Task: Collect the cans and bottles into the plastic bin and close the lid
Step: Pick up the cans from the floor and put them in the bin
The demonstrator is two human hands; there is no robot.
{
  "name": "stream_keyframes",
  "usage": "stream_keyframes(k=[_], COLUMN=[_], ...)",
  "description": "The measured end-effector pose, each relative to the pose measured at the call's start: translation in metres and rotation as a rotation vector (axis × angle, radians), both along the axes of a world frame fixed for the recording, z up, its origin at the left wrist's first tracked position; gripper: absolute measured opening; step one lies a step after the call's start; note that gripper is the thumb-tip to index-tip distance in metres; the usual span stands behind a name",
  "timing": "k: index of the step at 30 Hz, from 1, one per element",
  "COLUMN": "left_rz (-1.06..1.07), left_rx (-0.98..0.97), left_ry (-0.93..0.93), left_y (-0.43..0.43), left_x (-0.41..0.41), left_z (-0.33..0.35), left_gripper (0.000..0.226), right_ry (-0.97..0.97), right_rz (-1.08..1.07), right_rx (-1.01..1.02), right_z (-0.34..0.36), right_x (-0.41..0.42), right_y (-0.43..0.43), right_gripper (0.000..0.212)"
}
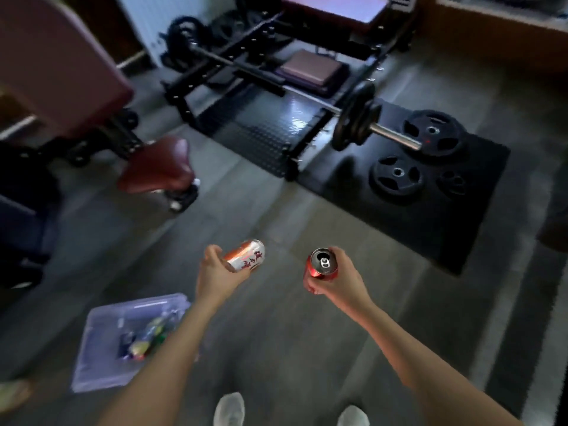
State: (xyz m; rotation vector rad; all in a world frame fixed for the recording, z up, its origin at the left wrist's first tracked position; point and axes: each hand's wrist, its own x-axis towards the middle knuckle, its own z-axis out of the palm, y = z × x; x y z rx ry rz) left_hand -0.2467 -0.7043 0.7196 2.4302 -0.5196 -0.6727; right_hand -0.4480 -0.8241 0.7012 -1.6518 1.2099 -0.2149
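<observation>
My left hand [215, 273] grips a white and orange can [247, 255], tipped on its side, pointing right. An upright red can [321, 267] with its top facing me sits in my right hand [341, 279]. Both hands hover over the grey floor in the middle of the view. The clear plastic bin [101, 361] stands open on the floor at lower left, below my left forearm. Several bottles and cans [144, 339] lie inside it. No lid shows.
A barbell with plates [359, 118] rests on a black rack straight ahead. Loose weight plates [398, 176] lie on a black mat [445, 229] at right. A maroon bench seat [156, 166] stands at left. My white shoes [230, 410] are at the bottom.
</observation>
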Motion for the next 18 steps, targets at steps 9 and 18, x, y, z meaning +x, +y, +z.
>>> stream_keyframes(k=[9,18], left_rz=[0.334,0.373], left_rx=[0.014,0.290], left_ry=[0.325,0.311], left_y=[0.241,0.345], left_x=[0.196,0.307], left_z=[-0.022,-0.136], left_gripper=[0.067,0.063], right_ry=[0.054,0.136], right_rz=[0.100,0.212], right_rx=[0.127,0.262], right_z=[-0.027,-0.141], right_x=[0.215,0.377], right_y=[0.177,0.265], right_gripper=[0.047,0.039])
